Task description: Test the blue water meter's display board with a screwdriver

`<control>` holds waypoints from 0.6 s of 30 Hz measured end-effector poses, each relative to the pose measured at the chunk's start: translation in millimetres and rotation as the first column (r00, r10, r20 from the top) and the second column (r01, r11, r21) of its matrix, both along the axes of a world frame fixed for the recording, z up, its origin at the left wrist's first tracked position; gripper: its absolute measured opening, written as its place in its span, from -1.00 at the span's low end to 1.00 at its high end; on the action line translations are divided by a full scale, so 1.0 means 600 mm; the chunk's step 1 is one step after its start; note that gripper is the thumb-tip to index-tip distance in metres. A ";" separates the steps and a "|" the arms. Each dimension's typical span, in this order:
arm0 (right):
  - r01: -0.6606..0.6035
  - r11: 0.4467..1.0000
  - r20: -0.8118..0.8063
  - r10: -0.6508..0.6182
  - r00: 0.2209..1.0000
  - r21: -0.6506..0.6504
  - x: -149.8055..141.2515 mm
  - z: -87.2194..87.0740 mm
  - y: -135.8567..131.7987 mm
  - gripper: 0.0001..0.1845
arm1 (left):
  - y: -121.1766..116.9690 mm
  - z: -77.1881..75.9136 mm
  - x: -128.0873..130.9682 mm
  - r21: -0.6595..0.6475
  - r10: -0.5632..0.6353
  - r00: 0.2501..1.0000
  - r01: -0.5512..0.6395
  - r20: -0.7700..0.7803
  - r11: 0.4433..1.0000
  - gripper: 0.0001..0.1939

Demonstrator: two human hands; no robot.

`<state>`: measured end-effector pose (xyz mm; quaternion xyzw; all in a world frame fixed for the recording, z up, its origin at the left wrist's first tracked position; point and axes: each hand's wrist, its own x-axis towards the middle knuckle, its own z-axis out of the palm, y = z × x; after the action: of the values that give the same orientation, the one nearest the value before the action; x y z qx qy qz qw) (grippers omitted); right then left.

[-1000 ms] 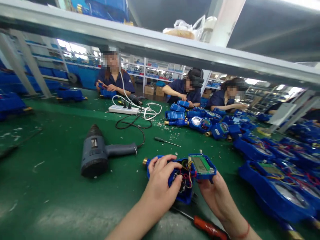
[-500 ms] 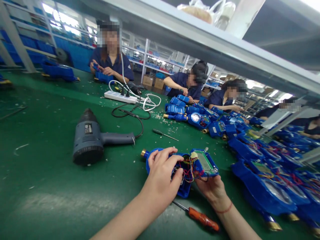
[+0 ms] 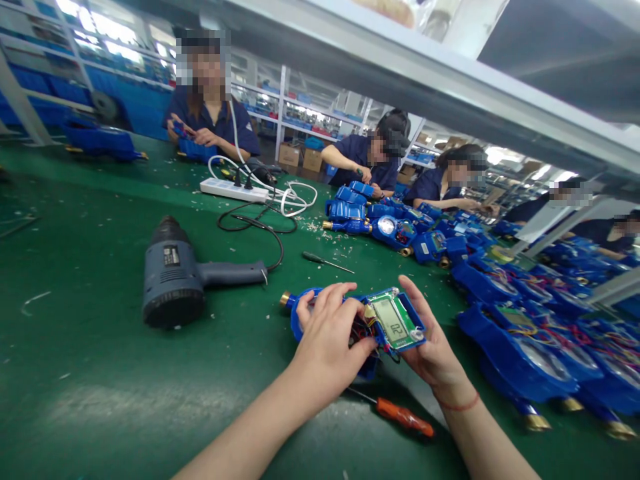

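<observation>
A blue water meter (image 3: 299, 328) with a brass threaded end lies on the green bench, its housing opened and its wires (image 3: 358, 331) exposed. My left hand (image 3: 327, 330) lies over the meter, thumb and forefinger bent in on the wires; its fingertips are partly hidden. My right hand (image 3: 433, 350) grips the blue-framed display module (image 3: 395, 320) from its right side, thumb up along the edge. That module is tilted toward me, with a green circuit board and digits on its screen. Below both hands rests a screwdriver (image 3: 405, 417) with an orange handle.
A grey heat gun (image 3: 175, 277) lies at left. Beyond the meter are a dark-handled screwdriver (image 3: 325, 262), white scraps and a power strip (image 3: 234, 190) with cables. Many blue meters (image 3: 525, 353) crowd the right side. Several co-workers (image 3: 213, 113) sit across the bench under an overhead beam.
My right hand has raised and tilted the display module toward me, and digits now show on it. My left thumb and forefinger have closed in on the wires. The view has shifted slightly.
</observation>
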<state>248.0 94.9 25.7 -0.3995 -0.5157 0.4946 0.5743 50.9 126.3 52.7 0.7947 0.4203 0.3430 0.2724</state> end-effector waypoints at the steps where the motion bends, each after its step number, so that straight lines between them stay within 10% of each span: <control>1: -0.003 1.000 0.024 0.003 1.000 0.020 -0.001 0.005 -0.001 0.01 | 0.001 0.000 0.000 0.001 0.006 1.000 -0.006 0.012 1.000 -0.85; 9: -0.014 0.984 0.159 -0.015 0.987 0.178 -0.010 0.030 -0.003 -0.14 | 0.010 0.001 -0.003 -0.004 -0.022 0.995 0.022 0.100 1.000 -0.86; 18: 0.075 0.978 -0.033 -0.070 0.997 0.193 -0.026 -0.001 0.014 -0.20 | 0.026 0.014 0.001 -0.149 -0.003 0.987 0.027 0.161 0.988 -0.85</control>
<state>232.6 103.1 25.0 -0.3537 -0.5391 0.4256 0.6349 51.7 141.9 60.9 0.7449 0.4157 0.3708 0.3671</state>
